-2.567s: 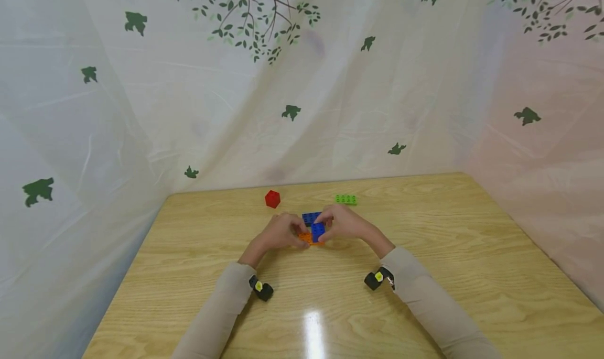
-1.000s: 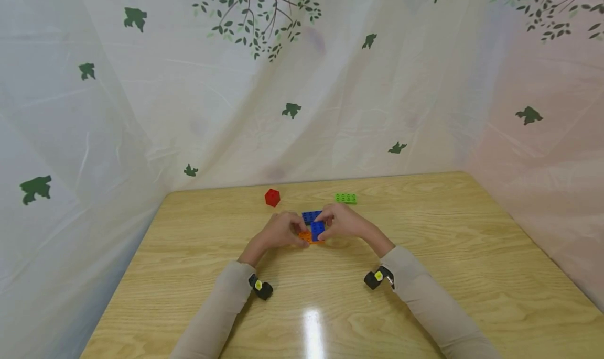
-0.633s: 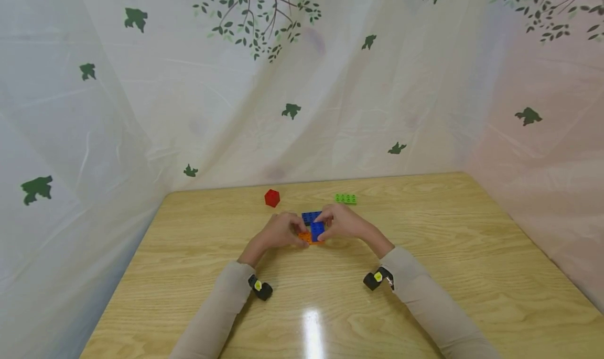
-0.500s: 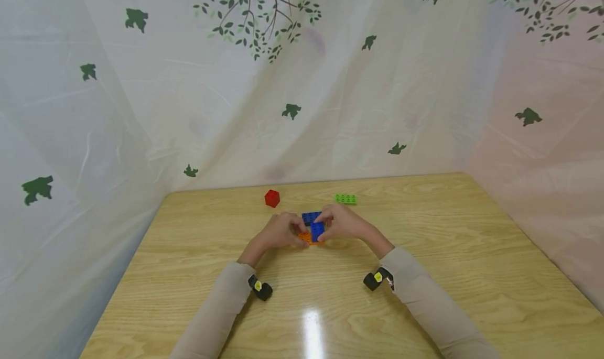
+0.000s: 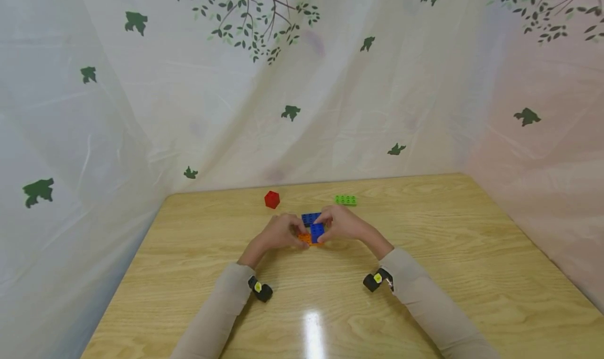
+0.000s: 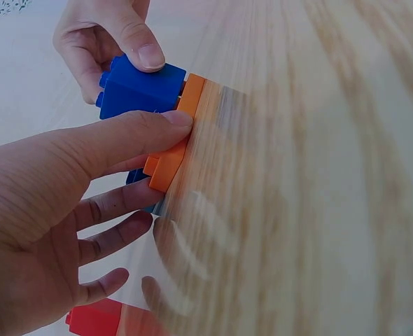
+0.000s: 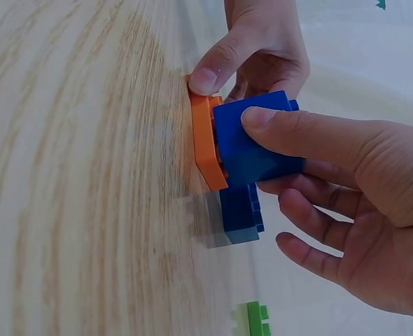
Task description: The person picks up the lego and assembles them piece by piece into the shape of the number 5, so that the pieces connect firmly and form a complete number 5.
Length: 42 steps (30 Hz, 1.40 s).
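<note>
Although the latest moments are compared closely, hardly any change is found: the left grip (image 5: 283, 230) and the right grip (image 5: 343, 222) are kept where they were a second ago, and no brick is visibly shifted. From this it is judged that the work is paused at a join, with aligning or pressing in hand, since a narrow gap seems to be left between the blue brick (image 7: 238, 154) and the orange brick (image 7: 205, 140) below it.

The blue brick is pinched by the right grip, the thumb laid on its near face and the forefinger set behind; the other fingers of that hand are left loosely bent. To the left of the right grip and lower, the orange brick is held by the left grip, low at the worktop (image 5: 406, 217), with the thumb pressed to its near edge; the left forefinger is partly hidden. Just beyond both grips, a second blue brick (image 5: 309, 219) is rested on the worktop. Farther out, the red block (image 5: 271, 199) is placed beyond the left grip and the green brick (image 5: 346, 200) beyond the right, neither being touched.
</note>
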Available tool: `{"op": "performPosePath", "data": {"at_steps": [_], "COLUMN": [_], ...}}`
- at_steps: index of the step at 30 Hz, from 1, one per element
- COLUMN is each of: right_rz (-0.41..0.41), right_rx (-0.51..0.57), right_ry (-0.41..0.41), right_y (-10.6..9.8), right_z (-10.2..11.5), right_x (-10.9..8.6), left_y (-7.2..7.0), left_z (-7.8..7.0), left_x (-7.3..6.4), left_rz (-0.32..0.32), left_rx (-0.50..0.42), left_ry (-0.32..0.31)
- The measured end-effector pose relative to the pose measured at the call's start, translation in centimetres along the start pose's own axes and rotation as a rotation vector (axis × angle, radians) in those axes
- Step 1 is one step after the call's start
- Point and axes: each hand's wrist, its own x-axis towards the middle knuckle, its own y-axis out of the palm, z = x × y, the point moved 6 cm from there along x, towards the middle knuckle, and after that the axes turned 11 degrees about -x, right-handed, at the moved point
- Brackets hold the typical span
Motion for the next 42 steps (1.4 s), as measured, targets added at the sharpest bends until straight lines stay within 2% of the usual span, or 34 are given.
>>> {"op": "performPosePath", "data": {"at_steps": [10, 42], "right_rz": [0.005, 0.002], "right_rx": [0.018, 0.033], "right_ry": [-0.005, 0.009], "right_y": [0.1, 0.06], "right_z": [-0.2, -0.54], "right_x": [-0.03, 0.06], "left_y": [-0.07, -0.07], "left_z": [-0.16, 0.15], "left_x": [-0.07, 0.03], "left_rz": [0.0, -0.003], "left_rx": [-0.015, -0.023], "left_ry": [0.022, -0.001]}}
